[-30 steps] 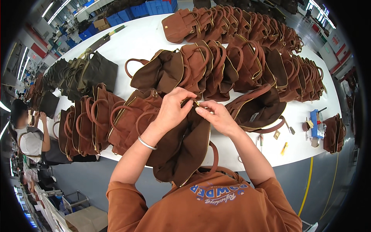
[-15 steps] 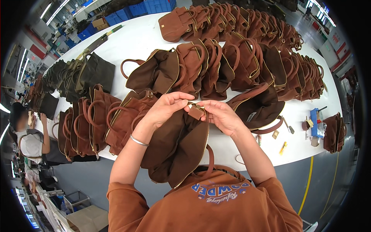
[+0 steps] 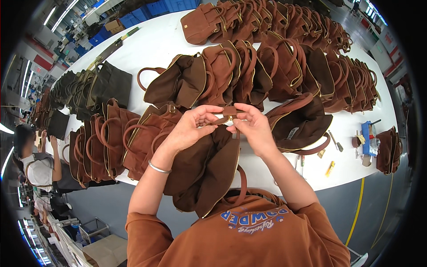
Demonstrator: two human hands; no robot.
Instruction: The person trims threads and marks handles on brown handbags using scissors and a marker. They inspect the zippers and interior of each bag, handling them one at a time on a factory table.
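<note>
In front of my chest an open brown handbag [image 3: 202, 167] shows its dark brown lining, its gold zip running down the right edge. Above its far end, a small brown leather tab [image 3: 229, 110] with a gold-coloured metal fitting is stretched between my fingertips. My left hand [image 3: 195, 127] pinches its left side, with the thumb on a thin leather strip. On the other side my right hand [image 3: 252, 129] grips the tab between thumb and fingers. The fitting's detail is too small to make out, and fingers hide part of it.
Brown handbags [image 3: 222, 66] stand in rows across the white table [image 3: 151, 40]. Dark green bags [image 3: 109, 84] are at the left. To the right lie a yellow tool [image 3: 329, 168], a brush [image 3: 339, 146] and a blue holder [image 3: 366, 133]. A co-worker [image 3: 38, 164] is at far left.
The leather tab has turned from hanging below my fingers to lying level between them. My right hand has shifted slightly, with its fingers now along the tab's top edge.
</note>
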